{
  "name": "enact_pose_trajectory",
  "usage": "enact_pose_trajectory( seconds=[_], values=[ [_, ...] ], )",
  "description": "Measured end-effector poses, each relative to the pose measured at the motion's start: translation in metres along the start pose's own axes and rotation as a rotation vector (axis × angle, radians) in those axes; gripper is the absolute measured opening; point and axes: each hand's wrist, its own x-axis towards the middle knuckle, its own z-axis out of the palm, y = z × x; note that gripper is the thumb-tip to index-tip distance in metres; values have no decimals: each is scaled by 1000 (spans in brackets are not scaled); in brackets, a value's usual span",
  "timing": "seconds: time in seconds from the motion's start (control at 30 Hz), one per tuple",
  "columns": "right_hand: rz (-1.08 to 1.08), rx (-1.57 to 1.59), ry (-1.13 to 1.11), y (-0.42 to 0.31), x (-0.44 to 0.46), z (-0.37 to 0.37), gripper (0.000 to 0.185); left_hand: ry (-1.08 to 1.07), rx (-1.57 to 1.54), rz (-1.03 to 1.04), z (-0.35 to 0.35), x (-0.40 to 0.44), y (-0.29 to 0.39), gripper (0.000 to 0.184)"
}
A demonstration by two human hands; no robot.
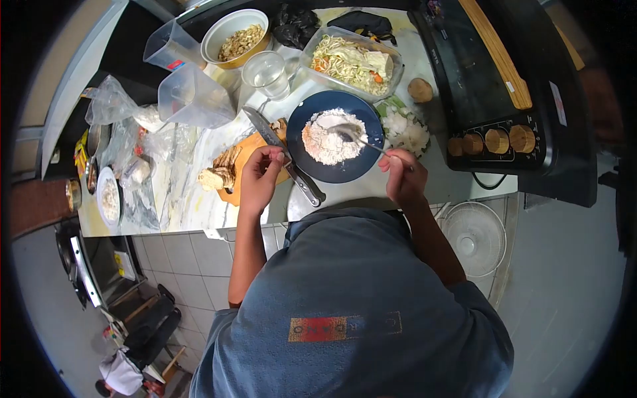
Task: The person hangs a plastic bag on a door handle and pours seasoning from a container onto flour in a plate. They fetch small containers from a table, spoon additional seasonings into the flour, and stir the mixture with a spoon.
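Note:
A dark blue plate [312,162] holds a heap of white flour-like powder [325,147] with an orange-brown patch on its left. My right hand [405,174] is closed round the handle of a metal spoon [361,140], whose bowl rests in the powder. At the plate's left edge is my left hand [263,174], its fingers curled together; whatever is between the fingertips is too small to name. A large knife [267,129] lies beside and partly behind that hand. Under it, an orange cutting board [249,142] bears brown sliced food [222,171].
Behind the plate stand a tub of shredded vegetables [352,63], a glass cup [267,73] and a bowl [235,36]. Chopped white pieces [406,132] sit right, near a black stove [494,139]. Plastic bags [113,103] lie left. A person [123,373] is at lower left.

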Motion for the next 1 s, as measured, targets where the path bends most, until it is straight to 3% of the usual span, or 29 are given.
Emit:
enact_pose_trajectory(
  seconds=[0.07, 0.2, 0.3, 0.57, 0.63, 0.73, 0.83, 1.0],
  values=[
    [-61, -96, -164, 6, -2, 1, 12, 28, 26, -26, 1, -7, 4, 15],
    [-145, -50, -146, 9, 12, 7, 13, 70, 2, -49, 0, -21, -9, 15],
    [-45, 119, -90, 2, 42, 16, 13, 77, -16, 13, 1, -27, -11, 14],
    [203, 340, -213, 24, 68, 25, 16, 131, -19, -57, -5, -40, -3, 14],
    [305, 444, -288, 23, 71, 29, 15, 144, -19, -32, -8, -39, -6, 14],
    [268, 377, -429, 17, 68, 19, 16, 164, -18, -9, -12, -43, -8, 15],
    [131, 294, -379, 9, 62, -1, 16, 168, -11, -11, -12, -46, -8, 15],
    [123, 182, -127, 11, 49, -9, 16, 151, -28, -40, -15, -52, -13, 15]
  ],
)
